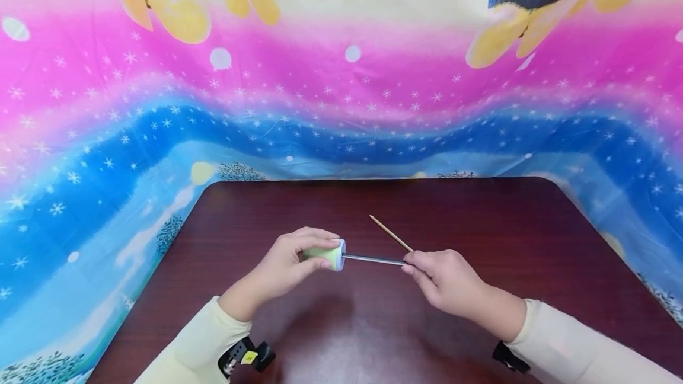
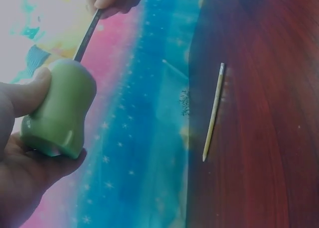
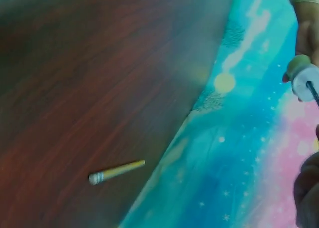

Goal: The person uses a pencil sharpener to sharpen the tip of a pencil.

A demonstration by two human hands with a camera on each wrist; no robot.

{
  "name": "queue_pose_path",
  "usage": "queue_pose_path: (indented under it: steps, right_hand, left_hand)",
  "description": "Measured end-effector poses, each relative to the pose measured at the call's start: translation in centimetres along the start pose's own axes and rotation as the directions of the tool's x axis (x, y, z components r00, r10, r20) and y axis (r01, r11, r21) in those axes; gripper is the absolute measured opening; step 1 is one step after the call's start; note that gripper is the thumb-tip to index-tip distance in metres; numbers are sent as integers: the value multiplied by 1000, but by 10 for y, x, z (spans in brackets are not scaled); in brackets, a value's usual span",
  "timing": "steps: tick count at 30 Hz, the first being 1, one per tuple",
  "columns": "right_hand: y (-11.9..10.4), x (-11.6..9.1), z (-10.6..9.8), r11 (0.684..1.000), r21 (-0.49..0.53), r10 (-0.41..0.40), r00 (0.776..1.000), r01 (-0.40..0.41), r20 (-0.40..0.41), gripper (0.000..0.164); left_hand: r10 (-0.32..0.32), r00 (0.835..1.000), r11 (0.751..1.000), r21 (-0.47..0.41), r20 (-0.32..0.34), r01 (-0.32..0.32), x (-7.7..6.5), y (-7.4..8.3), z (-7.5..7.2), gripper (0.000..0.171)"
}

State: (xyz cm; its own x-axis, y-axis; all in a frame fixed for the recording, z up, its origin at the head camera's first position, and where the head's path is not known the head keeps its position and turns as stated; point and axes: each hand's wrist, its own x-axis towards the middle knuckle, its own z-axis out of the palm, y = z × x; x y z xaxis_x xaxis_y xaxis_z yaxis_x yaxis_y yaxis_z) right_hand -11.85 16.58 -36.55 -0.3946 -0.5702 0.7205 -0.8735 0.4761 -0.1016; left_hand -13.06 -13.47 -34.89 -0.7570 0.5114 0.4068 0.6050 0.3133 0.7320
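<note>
My left hand grips a light green pencil sharpener round its narrow waist, thumb on one side and fingers on the other. The sharpener lies on its side in the air, its pale end facing right. A slim dark pencil runs into the hole in that end. Its other end is pinched between thumb and fingers of my right hand. On the table behind the right hand lies a yellow pencil with a white eraser end; in the head view the hand hides part of it.
The dark red-brown wooden table stretches under both hands. A pink and blue patterned cloth hangs along its far edge and sides. Each wrist wears a black strap, such as the left wrist strap, below a cream sleeve.
</note>
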Motion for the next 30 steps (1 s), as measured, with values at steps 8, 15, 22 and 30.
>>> queue_pose_path:
  steps: [8,15,22,30]
  right_hand:
    - [-4,7,-17,638,416,456,753,-649,474,15]
    - [7,10,-25,241,488,426,543,-839,723,27]
    - [18,3,-12,976,-212,57,997,-43,59,33]
    - [16,6,1,848,-365,-448,888,384,-108,29]
  left_hand:
    - [396,917,893,256,-51,-371,3,0,5,33]
    - [427,902,871,295,-61,-392,5,-2,11,34]
    - [13,993,998,59,-114,-6,3,-4,9,34]
    - [-266,960,952,-137,84,276,4,-10,3,28]
